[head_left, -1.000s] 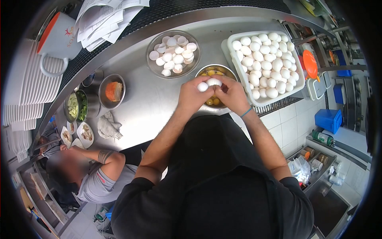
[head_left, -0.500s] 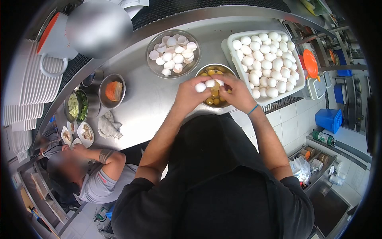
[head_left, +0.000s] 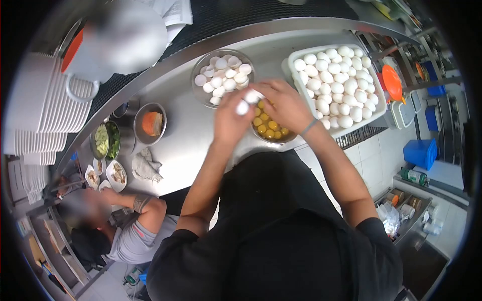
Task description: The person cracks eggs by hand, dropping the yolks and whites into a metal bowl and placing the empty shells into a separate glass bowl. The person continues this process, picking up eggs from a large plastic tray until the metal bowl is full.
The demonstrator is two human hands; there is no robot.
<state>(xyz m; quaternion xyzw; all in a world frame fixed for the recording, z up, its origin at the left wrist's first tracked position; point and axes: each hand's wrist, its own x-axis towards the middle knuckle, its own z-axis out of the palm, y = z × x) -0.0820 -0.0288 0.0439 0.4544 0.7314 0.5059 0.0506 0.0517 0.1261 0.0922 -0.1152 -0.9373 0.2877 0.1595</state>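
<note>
My left hand (head_left: 232, 118) is closed around a white egg (head_left: 242, 107), which shows between its fingers. White eggshell (head_left: 253, 96) sits between the fingertips of both hands. My right hand (head_left: 287, 106) curls over the metal bowl of cracked eggs (head_left: 275, 141), its fingers on the shell and slightly blurred. Several yellow yolks (head_left: 269, 125) lie in that bowl, whose far side my hands hide. Just beyond my left hand, a bowl (head_left: 197, 93) holds a heap of empty eggshells (head_left: 223, 75). To the right, whole white eggs (head_left: 339, 85) fill a white plastic tub (head_left: 292, 70).
A grey cloth (head_left: 146, 166) lies on the steel counter (head_left: 186, 135) at left. Near it stand a bowl of orange food (head_left: 151, 124), containers of chopped greens (head_left: 114, 142) and small white dishes (head_left: 116, 175). Another person (head_left: 145, 215) works at the lower left. Stacked white containers (head_left: 45, 95) line the shelf.
Both hands have shifted from over the yolk bowl, up and left toward the shell bowl, with the egg and shell. More yolks now show. The whole view has shifted slightly.
</note>
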